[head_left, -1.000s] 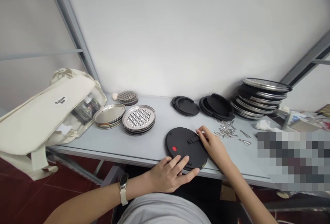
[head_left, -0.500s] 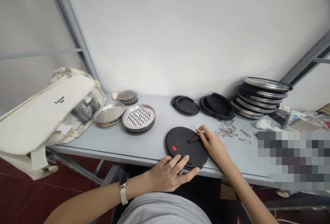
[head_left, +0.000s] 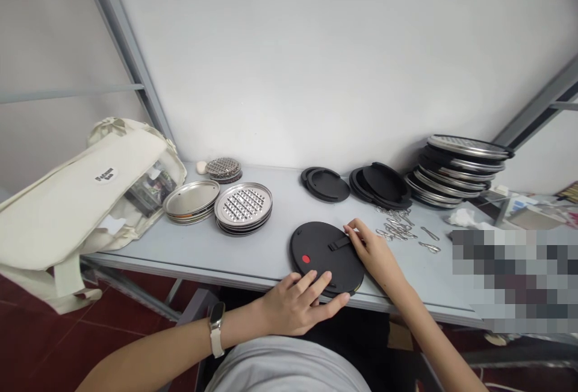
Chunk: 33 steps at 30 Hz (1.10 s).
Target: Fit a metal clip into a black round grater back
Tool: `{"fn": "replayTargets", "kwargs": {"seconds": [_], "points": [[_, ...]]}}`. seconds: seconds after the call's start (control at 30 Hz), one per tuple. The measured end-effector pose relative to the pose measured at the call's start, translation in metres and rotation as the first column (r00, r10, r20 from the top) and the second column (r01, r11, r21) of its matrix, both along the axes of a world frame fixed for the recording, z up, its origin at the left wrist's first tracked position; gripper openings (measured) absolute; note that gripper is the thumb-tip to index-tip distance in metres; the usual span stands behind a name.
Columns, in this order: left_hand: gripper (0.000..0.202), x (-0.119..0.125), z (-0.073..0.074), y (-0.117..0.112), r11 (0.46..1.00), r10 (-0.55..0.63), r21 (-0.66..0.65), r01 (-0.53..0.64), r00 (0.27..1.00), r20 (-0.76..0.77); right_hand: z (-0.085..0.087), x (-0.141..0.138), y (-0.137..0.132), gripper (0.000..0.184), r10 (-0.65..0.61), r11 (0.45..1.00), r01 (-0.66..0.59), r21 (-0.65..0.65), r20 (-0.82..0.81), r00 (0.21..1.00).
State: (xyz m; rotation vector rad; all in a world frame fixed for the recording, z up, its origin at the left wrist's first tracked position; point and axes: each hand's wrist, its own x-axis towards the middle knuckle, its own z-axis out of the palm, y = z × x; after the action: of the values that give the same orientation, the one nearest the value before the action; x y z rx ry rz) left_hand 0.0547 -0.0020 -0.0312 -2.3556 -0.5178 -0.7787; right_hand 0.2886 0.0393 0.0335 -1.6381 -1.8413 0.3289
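A round black disc [head_left: 318,256] lies flat, with red dot and strap.

On the table [head_left: 266,259], the round lid [head_left: 316,268] lies near the front edge. Behind this lid and to its left are a stack of metal plates [head_left: 191,200] and a stack of graters [head_left: 242,205], and a cloth bag [head_left: 81,199] lies further left. Behind the lid are two piles of lids [head_left: 380,186], and to its right are small metal clips [head_left: 396,226], with a tall stack of graters [head_left: 458,169] behind them.
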Motion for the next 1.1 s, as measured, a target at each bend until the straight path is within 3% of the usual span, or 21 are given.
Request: {"fn": "replayTargets", "kwargs": {"seconds": [0.47,1.1], "points": [[0.061,-0.0012,-0.0009,-0.0003,1.0,0.0,-0.026,0.0,1.0,-0.022,0.0003,-0.0008,0.0003,0.021,-0.014,0.999,0.012,0.038,0.055,0.998],[0.06,-0.0009,0.0011,-0.0008,1.0,-0.019,-0.023,0.019,1.0,0.019,-0.0028,-0.0007,-0.0011,0.028,-0.039,0.999,0.036,0.024,0.138,0.99]]}}
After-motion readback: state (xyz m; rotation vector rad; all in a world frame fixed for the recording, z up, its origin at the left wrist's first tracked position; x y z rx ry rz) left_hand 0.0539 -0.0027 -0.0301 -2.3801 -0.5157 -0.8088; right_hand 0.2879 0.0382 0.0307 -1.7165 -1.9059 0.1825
